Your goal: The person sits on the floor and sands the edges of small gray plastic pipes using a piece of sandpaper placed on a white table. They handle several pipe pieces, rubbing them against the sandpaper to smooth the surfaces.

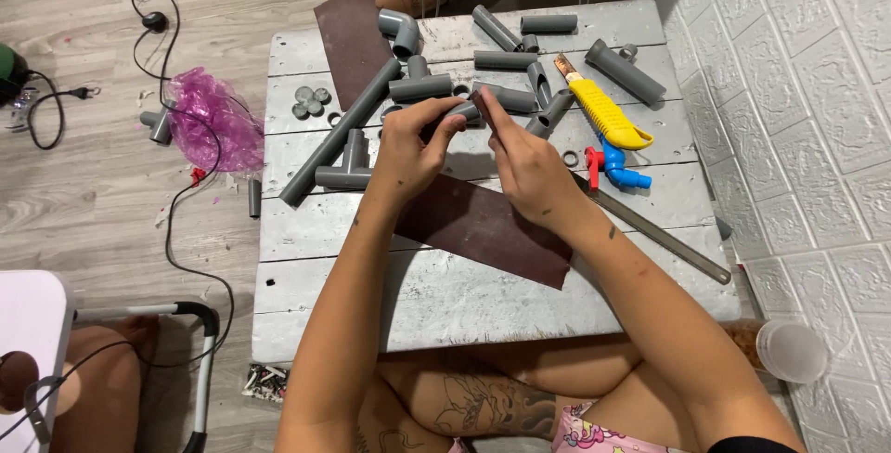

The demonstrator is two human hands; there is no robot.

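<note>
My left hand [410,148] grips a short grey pipe piece [461,111] above the low grey wooden table [445,300]. My right hand [522,158] pinches a small dark strip of sandpaper [483,108] against the end of that pipe piece. Both hands hover over a large dark brown sandpaper sheet [483,230] lying on the table. Part of the pipe piece is hidden by my fingers.
Several grey pipes and fittings [345,130] lie across the table's far half, with a yellow-handled saw [605,111], a blue and red valve [613,167], a second sandpaper sheet [351,40] and a metal rod [664,239]. Pink plastic bag [213,121] and cables lie on the floor at left. A white wall stands at right.
</note>
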